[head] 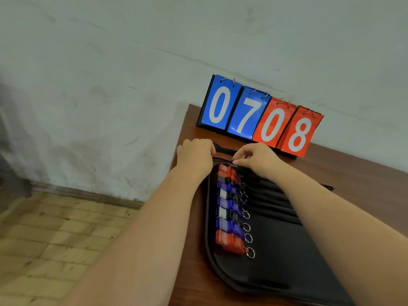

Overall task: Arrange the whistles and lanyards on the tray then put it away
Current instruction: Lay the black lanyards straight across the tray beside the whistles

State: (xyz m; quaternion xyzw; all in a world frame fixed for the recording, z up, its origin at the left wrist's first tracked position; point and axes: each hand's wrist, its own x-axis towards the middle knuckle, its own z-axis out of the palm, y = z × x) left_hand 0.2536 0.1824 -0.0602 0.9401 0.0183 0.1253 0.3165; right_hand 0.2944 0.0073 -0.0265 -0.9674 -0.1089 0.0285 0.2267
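Observation:
A black tray [276, 261] lies on a brown wooden table [353, 173]. Along its left side runs a row of several whistles [227, 208] in red, black, blue and white, each with a metal key ring. Black lanyards [271, 195] stretch from the rings to the right across the tray. My left hand [195, 154] rests at the tray's far left corner, fingers curled; what it holds is hidden. My right hand [256, 156] pinches something small at the top of the whistle row, by the far red whistle [225, 170]. A black strap [223, 149] lies between the hands.
A flip scoreboard [260, 115] with blue 0 7 and red 0 8 stands at the back of the table against a pale wall. The table's left edge drops to a brick-patterned floor [55, 239].

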